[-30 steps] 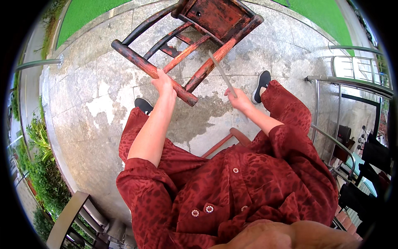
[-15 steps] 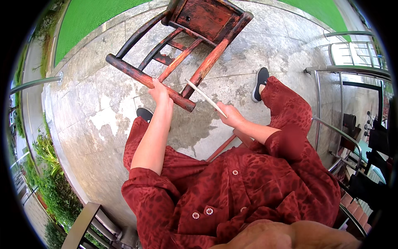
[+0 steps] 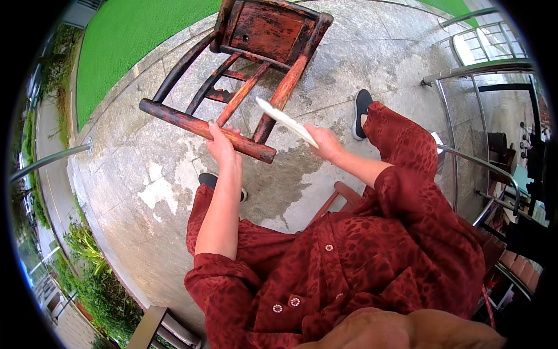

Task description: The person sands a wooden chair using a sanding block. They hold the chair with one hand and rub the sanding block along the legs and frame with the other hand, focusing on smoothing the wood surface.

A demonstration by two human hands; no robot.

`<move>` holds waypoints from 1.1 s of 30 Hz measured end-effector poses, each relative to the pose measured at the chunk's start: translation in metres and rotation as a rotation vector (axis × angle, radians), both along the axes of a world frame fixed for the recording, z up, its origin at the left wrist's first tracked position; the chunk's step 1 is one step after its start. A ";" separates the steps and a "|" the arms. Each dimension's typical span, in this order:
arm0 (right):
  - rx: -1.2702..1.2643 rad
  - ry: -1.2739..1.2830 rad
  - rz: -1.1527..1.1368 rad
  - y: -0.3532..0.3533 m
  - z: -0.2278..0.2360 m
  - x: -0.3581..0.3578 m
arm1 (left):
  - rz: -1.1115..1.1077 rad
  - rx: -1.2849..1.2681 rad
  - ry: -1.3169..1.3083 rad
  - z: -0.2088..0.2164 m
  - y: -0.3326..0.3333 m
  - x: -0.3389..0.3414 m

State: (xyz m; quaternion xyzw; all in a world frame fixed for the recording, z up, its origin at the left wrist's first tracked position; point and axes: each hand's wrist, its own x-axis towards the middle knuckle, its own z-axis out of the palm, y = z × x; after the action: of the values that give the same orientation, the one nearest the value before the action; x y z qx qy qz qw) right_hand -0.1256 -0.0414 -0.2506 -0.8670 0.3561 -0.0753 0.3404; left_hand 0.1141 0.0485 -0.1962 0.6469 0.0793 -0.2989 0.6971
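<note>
A small wooden chair (image 3: 268, 34), worn red and black, stands tilted before me with its backrest toward me. My left hand (image 3: 224, 145) is closed round the top rail (image 3: 180, 118) of that backrest, near its right part. In my right hand (image 3: 323, 143) I grip a flat whitish strip (image 3: 286, 121) by its near end. Its far end reaches over the chair's right back post (image 3: 282, 95); whether it touches the wood I cannot tell. What the strip is made of does not show.
Grey, patchy wet paving (image 3: 279, 186) lies under the chair and my feet. Metal railings (image 3: 476, 70) stand at the right, and a metal bar (image 3: 49, 161) juts in at the left. Green turf (image 3: 125, 46) borders the far side. A reddish frame (image 3: 334, 200) shows between my legs.
The whitish strip has turned and shows more of its broad face. The chair and my left hand sit slightly further left in the view, still joined at the top rail.
</note>
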 end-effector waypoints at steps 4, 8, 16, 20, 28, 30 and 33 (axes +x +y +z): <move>-0.007 0.103 -0.197 -0.054 -0.006 0.014 | -0.042 -0.021 -0.036 0.003 -0.006 -0.003; 0.015 0.149 -0.006 -0.035 0.015 0.017 | -0.042 0.001 -0.051 -0.001 -0.001 -0.002; -0.064 -0.036 0.038 -0.036 -0.006 0.011 | -0.053 0.028 -0.072 0.002 -0.005 -0.005; -0.091 0.057 -0.005 -0.040 -0.004 0.012 | -0.064 -0.048 -0.059 -0.001 -0.002 -0.004; -0.156 0.206 -0.225 -0.112 -0.027 -0.009 | -0.002 -0.173 0.076 -0.001 -0.010 -0.009; -0.178 0.142 -0.204 -0.101 -0.016 -0.007 | -0.051 -0.193 0.029 0.011 -0.012 -0.012; -0.126 -0.141 -0.203 -0.084 -0.013 0.000 | -0.099 -0.256 -0.014 0.015 -0.015 -0.007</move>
State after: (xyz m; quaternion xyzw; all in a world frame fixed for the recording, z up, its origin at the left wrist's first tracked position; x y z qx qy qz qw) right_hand -0.1259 -0.1258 -0.2640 -0.8387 0.4118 -0.1924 0.3000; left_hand 0.1073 0.0338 -0.1811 0.5579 0.0039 -0.3361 0.7587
